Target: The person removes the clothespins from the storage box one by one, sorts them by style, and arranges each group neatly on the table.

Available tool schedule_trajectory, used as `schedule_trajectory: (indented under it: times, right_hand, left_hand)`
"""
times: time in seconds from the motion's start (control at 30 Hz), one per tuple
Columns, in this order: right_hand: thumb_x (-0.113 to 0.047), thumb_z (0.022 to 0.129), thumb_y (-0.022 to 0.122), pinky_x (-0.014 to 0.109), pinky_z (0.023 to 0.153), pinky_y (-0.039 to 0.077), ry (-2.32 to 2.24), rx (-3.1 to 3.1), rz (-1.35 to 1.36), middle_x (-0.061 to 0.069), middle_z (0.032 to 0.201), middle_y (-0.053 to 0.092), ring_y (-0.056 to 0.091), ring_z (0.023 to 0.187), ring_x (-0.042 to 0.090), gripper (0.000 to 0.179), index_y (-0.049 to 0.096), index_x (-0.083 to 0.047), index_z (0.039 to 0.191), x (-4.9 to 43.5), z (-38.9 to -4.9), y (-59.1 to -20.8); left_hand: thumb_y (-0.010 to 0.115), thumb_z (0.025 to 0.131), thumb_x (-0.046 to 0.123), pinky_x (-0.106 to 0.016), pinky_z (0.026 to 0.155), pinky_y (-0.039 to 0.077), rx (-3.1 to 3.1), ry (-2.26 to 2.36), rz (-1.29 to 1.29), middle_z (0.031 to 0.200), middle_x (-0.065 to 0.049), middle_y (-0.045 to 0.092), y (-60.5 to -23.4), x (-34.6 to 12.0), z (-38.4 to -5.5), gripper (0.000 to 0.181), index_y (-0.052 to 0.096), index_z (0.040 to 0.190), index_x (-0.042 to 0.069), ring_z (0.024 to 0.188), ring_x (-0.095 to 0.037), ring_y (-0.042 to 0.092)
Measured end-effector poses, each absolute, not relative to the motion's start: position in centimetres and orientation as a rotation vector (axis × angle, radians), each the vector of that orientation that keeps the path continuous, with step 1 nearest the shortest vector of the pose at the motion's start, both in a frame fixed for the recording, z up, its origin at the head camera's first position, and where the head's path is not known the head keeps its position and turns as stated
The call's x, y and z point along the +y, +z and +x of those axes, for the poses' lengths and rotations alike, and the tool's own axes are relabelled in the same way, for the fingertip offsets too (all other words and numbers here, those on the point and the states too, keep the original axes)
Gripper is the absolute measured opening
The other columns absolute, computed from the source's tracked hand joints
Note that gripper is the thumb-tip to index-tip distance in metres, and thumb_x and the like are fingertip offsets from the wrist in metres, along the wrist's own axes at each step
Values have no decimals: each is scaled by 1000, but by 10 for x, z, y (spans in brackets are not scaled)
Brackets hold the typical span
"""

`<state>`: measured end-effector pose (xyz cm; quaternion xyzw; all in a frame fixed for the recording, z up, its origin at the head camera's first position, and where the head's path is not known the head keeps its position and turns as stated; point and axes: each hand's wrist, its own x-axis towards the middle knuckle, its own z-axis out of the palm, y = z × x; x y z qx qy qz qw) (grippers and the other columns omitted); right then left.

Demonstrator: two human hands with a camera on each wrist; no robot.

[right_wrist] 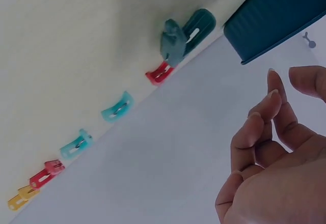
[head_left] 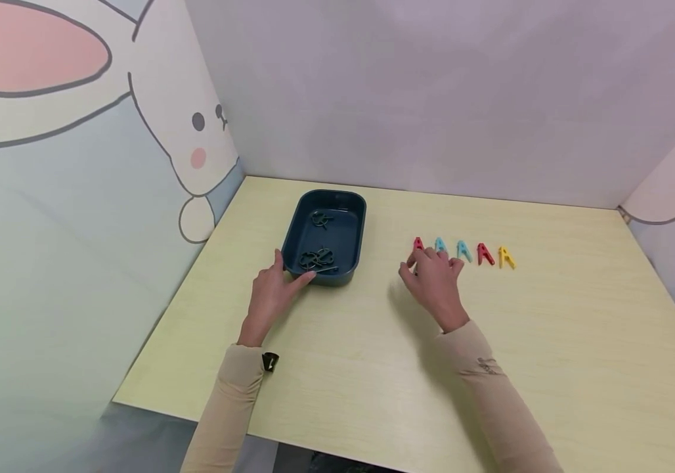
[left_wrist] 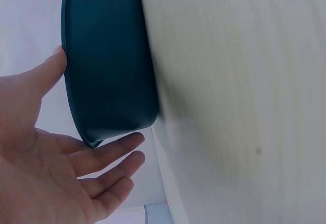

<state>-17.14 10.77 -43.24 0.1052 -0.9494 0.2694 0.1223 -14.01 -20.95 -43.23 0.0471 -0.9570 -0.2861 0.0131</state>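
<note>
My left hand [head_left: 269, 295] rests against the near left corner of a dark blue-green tray [head_left: 337, 278], its thumb touching the rim. In the left wrist view the other fingers are extended, partly behind the tray [left_wrist: 109, 61]. Inside lie several dark green looped pieces [head_left: 316, 258]. My right hand [head_left: 435, 282] hovers over the left end of a row of small clips, fingers bent. The right wrist view shows a gap between thumb and fingers, with nothing held. A dark green clip [right_wrist: 198, 30] stands there beside a red clip [right_wrist: 162, 73], apart from the fingers.
Rightward along the row come two light blue clips [head_left: 463, 250], another red clip [head_left: 485, 254] and a yellow clip [head_left: 506, 257]. The pale wooden table [head_left: 337, 368] meets a plain wall [head_left: 432, 98] behind and a cartoon-printed wall [head_left: 48, 230] on the left.
</note>
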Motion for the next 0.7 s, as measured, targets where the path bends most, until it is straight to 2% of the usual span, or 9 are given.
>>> schedule_trajectory:
  times: [0.1, 0.3, 0.37, 0.47, 0.6, 0.7]
  right_hand:
    - [-24, 99, 65, 63, 90, 24, 839, -2718, 393, 11, 84, 59, 50, 91, 36, 21, 69, -5, 89, 95, -175, -427]
    - [-23, 98, 68, 60, 89, 26, 905, -2670, 531, 6, 81, 55, 49, 88, 31, 16, 68, -9, 90, 68, -185, -423]
    - [-22, 99, 68, 59, 89, 26, 916, -2687, 573, 5, 82, 54, 48, 88, 30, 15, 68, -9, 91, 60, -190, -422]
    - [-22, 99, 69, 57, 88, 26, 926, -2722, 645, 6, 84, 55, 47, 90, 29, 13, 70, -10, 94, 48, -196, -420]
    - [-21, 99, 72, 55, 88, 25, 907, -2761, 750, 7, 90, 58, 46, 92, 29, 11, 72, -10, 97, 32, -204, -420]
    - [-22, 99, 72, 55, 88, 26, 854, -2778, 812, 6, 92, 59, 47, 94, 29, 11, 72, -11, 98, 22, -211, -421]
  left_hand:
    - [68, 94, 61, -44, 65, 45, -2986, -891, 153, 68, -13, 51, -432, -209, -140, 108, 21, 160, -10, 77, -35, 61]
    - [68, 94, 61, -39, 58, 38, -2995, -894, 168, 66, -12, 49, -433, -209, -141, 108, 20, 160, -9, 67, -28, 53]
    - [69, 94, 60, -37, 56, 32, -2999, -894, 169, 64, -11, 47, -434, -209, -142, 108, 19, 161, -9, 63, -26, 47]
    - [68, 94, 61, -37, 56, 33, -3003, -888, 174, 65, -11, 48, -434, -209, -142, 109, 19, 161, -9, 64, -25, 46]
    - [69, 93, 61, -40, 62, 42, -2997, -891, 182, 70, -13, 51, -434, -209, -141, 109, 19, 161, -9, 75, -30, 57]
    - [69, 93, 62, -41, 63, 43, -2992, -891, 189, 71, -14, 52, -433, -209, -141, 109, 19, 161, -8, 77, -32, 59]
